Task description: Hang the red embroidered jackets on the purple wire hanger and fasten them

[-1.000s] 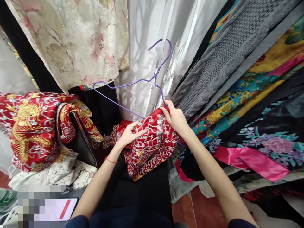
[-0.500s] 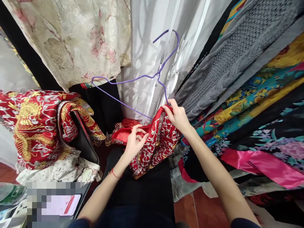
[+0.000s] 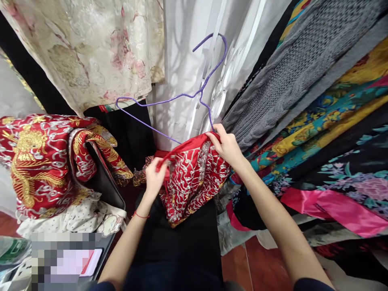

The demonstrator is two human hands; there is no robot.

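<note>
A red garment (image 3: pixel 190 173) with silver and gold embroidery hangs between my two hands above my lap. My right hand (image 3: pixel 226 145) pinches its upper edge together with the right end of a purple hanger (image 3: pixel 169 100). My left hand (image 3: pixel 155 178) is closed on the garment's red edge farther left, fingers partly blurred. The edge runs fairly straight between the hands and covers part of the hanger's lower bar. The hanger's hook points up and its left end sticks out bare.
Another red gold-embroidered garment (image 3: pixel 45 161) lies over a dark chair-like support at left, above a white spotted cloth (image 3: pixel 72 218). A phone (image 3: pixel 91 260) and a green bottle (image 3: pixel 13 248) are lower left. Hanging clothes, including a grey knit (image 3: pixel 273 76), crowd the right.
My left hand has moved left and closed on the garment's edge, which is now drawn out across the hanger's lower bar. My right hand stays at the hanger's right end.
</note>
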